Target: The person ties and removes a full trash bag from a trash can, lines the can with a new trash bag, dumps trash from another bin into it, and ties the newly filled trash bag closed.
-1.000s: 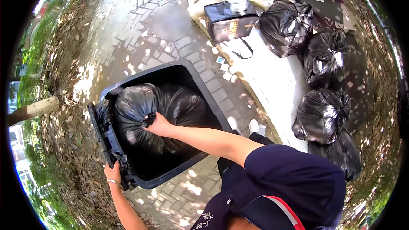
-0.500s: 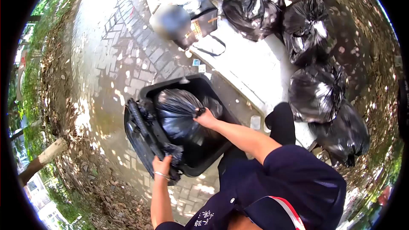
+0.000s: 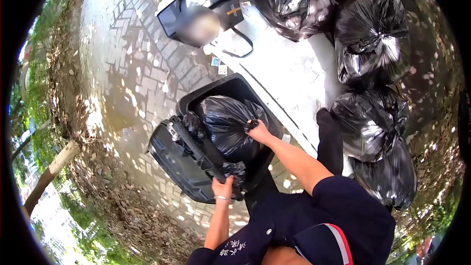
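A black wheeled trash bin [image 3: 189, 93] stands open in front of me, its lid [image 3: 171, 159] folded back to the left. Inside it sits a full black garbage bag [image 3: 223, 122] with a gathered, twisted neck. My right hand [image 3: 258, 131] is closed around that neck, at the bag's top right. My left hand [image 3: 223, 187] is closed on the bin's handle bar [image 3: 198, 149] at its near end, beside the hinge. Crumpled black plastic [image 3: 234, 171] is bunched along the bar and touches my left hand. The bag's lower part is hidden inside the bin.
Several filled black garbage bags [image 3: 373, 39] line the right side of the pale stone kerb [image 3: 294, 73]. A dark handbag [image 3: 230, 12] lies beyond the bin. Small cards [image 3: 222, 69] lie on the paving. Leaf litter and a tree trunk [image 3: 51, 176] are at the left.
The bin, with the bag inside, has shifted right toward the kerb, and both hands have moved with it. Their grips look the same. The head view has shifted too.
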The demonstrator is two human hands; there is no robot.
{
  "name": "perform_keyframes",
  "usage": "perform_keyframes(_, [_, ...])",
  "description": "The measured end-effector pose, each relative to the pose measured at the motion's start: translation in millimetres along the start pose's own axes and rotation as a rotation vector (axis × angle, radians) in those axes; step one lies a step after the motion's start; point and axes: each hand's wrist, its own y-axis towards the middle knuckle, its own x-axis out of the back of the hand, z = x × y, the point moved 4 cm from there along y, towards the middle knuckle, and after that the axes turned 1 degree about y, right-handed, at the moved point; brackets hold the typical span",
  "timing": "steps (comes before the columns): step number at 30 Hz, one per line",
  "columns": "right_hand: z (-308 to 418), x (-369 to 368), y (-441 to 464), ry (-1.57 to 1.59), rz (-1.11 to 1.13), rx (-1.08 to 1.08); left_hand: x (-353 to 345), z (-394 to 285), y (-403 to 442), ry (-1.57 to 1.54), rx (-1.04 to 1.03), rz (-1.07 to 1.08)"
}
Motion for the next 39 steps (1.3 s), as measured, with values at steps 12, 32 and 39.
perform_keyframes(12, [-35,40,20,-0.052,0.379,-0.114,-46,2,8,0.168,0.100,-0.693])
perform_keyframes(32, [22,130,6,0.046,0.764,-0.046,-54,-25,-16,0.547,0.538,-0.633])
perform_keyframes(39, [29,176,1,0.078,0.726,0.023,-56,-23,-19,0.634,0.292,-0.762])
